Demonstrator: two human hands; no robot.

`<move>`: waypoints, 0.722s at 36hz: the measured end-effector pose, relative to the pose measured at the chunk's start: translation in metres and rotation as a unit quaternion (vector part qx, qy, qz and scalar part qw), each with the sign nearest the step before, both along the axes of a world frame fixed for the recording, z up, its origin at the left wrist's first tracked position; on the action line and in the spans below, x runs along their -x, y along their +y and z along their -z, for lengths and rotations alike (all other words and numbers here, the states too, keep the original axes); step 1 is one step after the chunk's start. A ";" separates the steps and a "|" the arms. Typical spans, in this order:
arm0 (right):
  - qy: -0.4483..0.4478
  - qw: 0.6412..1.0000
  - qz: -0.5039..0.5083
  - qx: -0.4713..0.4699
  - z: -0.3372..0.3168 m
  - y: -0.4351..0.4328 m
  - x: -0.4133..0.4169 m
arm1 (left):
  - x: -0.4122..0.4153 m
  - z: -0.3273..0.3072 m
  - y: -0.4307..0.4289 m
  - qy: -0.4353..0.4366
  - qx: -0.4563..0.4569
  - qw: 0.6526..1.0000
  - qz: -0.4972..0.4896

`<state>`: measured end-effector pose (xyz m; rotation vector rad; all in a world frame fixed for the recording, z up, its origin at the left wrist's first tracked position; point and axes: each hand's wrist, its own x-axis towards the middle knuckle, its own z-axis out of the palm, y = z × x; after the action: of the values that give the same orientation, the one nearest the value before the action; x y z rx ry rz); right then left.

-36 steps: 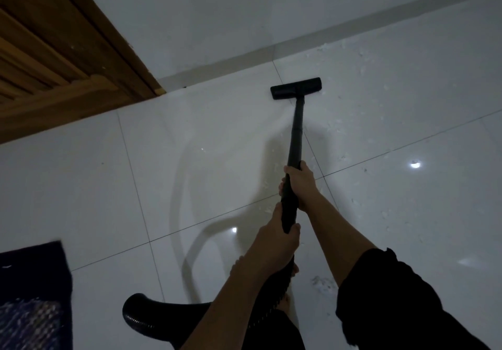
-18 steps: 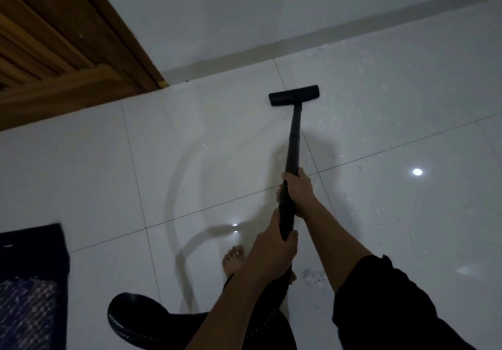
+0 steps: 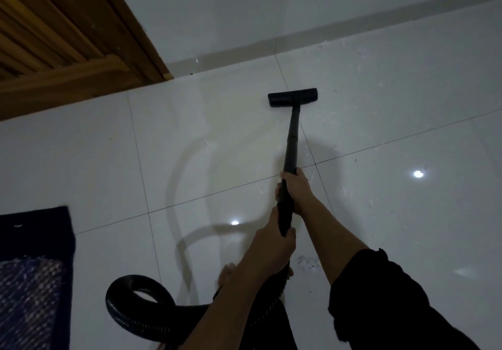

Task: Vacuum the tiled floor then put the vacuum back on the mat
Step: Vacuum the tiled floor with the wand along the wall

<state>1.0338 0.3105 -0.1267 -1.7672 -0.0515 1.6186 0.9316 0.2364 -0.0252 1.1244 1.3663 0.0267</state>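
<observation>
Near the wall, nozzle has slid slightly back toward both hands.

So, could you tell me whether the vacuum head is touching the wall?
Apart. The head view shows a band of bare tile between the vacuum head and the wall.

Open tiled floor lies right of the wand; door, mat and looped hose crowd the left.
</observation>
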 end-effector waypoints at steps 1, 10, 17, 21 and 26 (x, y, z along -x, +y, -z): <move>0.003 1.000 -0.002 0.002 -0.001 -0.002 0.001 | 0.000 -0.001 -0.002 0.000 -0.001 1.000 -0.002; 0.003 1.000 -0.010 0.004 -0.006 -0.029 0.017 | 0.010 -0.007 -0.030 0.004 0.000 1.000 -0.013; 0.048 0.999 0.000 0.020 -0.015 -0.052 0.031 | 0.026 -0.009 -0.050 0.005 -0.006 1.000 -0.009; 0.070 0.997 -0.013 0.019 -0.023 -0.067 0.033 | 0.031 -0.012 -0.062 -0.003 0.004 1.000 -0.017; 0.062 0.998 -0.003 0.002 -0.031 -0.079 0.036 | 0.038 -0.020 -0.068 -0.050 0.076 0.996 -0.018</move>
<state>0.9976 0.2312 -0.0961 -1.6681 0.0051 1.7301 0.8935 0.1685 -0.0056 0.9581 1.2783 0.0041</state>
